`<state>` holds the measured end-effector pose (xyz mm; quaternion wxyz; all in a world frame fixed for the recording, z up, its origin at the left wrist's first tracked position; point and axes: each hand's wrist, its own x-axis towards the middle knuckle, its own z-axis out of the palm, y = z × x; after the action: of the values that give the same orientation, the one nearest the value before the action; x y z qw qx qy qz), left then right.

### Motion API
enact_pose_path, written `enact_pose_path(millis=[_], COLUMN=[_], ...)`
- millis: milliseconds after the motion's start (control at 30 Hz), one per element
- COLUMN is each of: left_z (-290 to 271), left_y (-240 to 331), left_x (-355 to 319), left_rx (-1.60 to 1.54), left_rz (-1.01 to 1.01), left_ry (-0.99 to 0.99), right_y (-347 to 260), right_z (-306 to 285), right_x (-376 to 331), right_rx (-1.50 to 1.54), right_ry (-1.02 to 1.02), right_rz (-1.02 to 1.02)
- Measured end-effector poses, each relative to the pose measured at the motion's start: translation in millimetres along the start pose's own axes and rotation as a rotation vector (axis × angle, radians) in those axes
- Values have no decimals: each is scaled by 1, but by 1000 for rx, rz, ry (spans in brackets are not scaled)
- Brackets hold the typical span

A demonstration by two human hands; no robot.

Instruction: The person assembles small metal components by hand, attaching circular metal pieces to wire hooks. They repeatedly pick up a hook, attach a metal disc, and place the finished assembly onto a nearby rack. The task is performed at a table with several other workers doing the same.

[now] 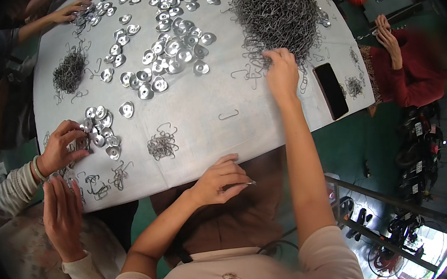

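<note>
While a pale worktop [194,123] is filling most of the space before the person, a big tangled pile of metal hooks [275,11] is covering its far right part, and silvery discs [173,47] are lying scattered from the middle to the far left. The person's right hand [282,73] is resting at the pile's near fringe, fingers curled down among the hooks; whether its grip is closing on one, nobody can tell from this side. Because the hooks are interlocking, lifting a loose one from the fringe would probably be causing less snagging than digging into the middle, and a light fingertip hold should be suiting such thin wire. For room, bare worktop is stretching between discs and pile and toward the near edge, whereas a co-worker's hands [66,145] are occupying the near left corner. A black phone [331,91] is lying near the right corner, where a wide elbow swing could be nudging it. A small heap of hooks [162,146] and one lone hook [228,115] are sitting nearer the front. By the near edge, the left hand [218,182] is pinching a tiny metal piece [252,183] between thumb and forefinger, its shape mostly hidden.
</note>
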<state>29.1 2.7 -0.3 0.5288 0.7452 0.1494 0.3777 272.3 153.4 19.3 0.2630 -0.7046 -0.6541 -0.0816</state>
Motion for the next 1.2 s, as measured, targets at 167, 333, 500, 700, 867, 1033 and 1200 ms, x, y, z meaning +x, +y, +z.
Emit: enact_pose_path(millis=[167,333,500,700,867,1033,1200], left_z=[1,2,0,1,7,5,4], left_y=[-1,-3,-2,-1,-1,0,-7], left_x=[-1,-1,0,-2,1,-1,-4], left_rx=[5,-7,-4,7,13,20,15], left_rz=[-4,13,10,3,5,-13,2], left_ry=[18,19,19,5,21,8,30], right_y=[10,25,-20,-10,-11,-9,-51], right_z=[-17,-17,-23,0,-8,5,-7], right_x=[5,-25,-45,-21,-17,-20,-43], right_rx=[1,-58,245,43,165,78,190], right_ry=[-166,-74,-155,-66,-212,-8,-39], right_rz=[-104,75,32,-81,-136,-229,-434])
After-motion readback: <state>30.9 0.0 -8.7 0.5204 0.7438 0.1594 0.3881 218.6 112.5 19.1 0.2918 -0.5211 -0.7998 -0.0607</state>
